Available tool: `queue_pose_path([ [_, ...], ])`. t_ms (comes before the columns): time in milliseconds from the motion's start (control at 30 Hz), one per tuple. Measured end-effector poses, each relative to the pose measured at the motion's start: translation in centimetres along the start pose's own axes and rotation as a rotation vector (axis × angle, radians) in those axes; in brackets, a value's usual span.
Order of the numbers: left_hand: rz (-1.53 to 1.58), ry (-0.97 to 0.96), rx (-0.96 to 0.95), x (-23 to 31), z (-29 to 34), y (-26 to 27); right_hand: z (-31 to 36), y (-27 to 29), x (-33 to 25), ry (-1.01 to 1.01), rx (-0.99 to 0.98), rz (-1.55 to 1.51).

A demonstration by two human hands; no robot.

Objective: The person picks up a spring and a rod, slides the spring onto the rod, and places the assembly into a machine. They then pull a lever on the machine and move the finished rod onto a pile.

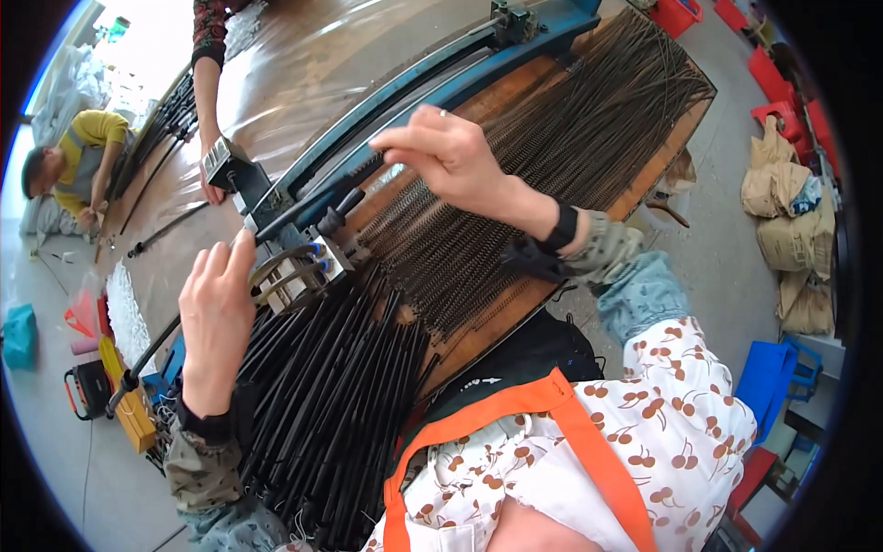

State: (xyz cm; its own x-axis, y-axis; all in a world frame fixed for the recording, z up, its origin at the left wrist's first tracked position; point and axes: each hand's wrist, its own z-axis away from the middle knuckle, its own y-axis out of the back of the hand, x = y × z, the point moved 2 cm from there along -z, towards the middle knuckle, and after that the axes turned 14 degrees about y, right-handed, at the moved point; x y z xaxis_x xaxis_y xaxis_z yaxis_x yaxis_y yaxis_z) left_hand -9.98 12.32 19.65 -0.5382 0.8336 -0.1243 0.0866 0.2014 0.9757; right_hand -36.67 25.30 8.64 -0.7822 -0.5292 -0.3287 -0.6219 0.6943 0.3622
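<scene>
My left hand is closed around a long black rod, whose knobbed lower end sticks out beyond my wrist. From my fingertips the black shaft runs up and right, across a metal clamp device with blue fittings. My right hand has thumb and fingers pinched at the far end of that line, where a dark ribbed length like a coil spring meets them. The fingers partly hide the grip. Many black rods lie in a heap below the device, and long dark coil springs lie under my right forearm.
A curved blue metal rail crosses the table. A co-worker's hand touches a metal block across from me. Another person in yellow bends at the far left. Red bins and brown sacks stand right.
</scene>
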Motion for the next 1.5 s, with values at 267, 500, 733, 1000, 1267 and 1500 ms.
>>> queue_pose_path([
  [267, -0.025, 0.134, 0.116, -2.0, 3.6, 1.3, 0.7, -0.4, -0.1, -0.522, -0.253, -0.451],
  [500, 0.041, 0.078, 0.045, 0.4, 3.6, 0.5, -1.5, -3.0, -4.5, -0.153, 0.016, -0.309],
  [733, 0.000, 0.120, 0.114, -2.8, 5.2, 0.5, 1.6, -0.5, -0.2, 0.238, -0.058, 0.200],
  [1000, -0.044, 0.437, 0.360, -11.3, 7.5, 3.4, 1.6, 2.0, 4.0, 0.158, -0.197, 0.482],
  [1267, -0.003, 0.391, 0.533, -11.8, 9.1, 7.6, -7.4, -9.8, 0.6, -0.110, -0.341, -0.354],
  [1500, 0.069, 0.691, 0.316, -14.4, 16.5, 7.9, -11.5, -15.8, -0.5, 0.206, -0.392, -0.447],
])
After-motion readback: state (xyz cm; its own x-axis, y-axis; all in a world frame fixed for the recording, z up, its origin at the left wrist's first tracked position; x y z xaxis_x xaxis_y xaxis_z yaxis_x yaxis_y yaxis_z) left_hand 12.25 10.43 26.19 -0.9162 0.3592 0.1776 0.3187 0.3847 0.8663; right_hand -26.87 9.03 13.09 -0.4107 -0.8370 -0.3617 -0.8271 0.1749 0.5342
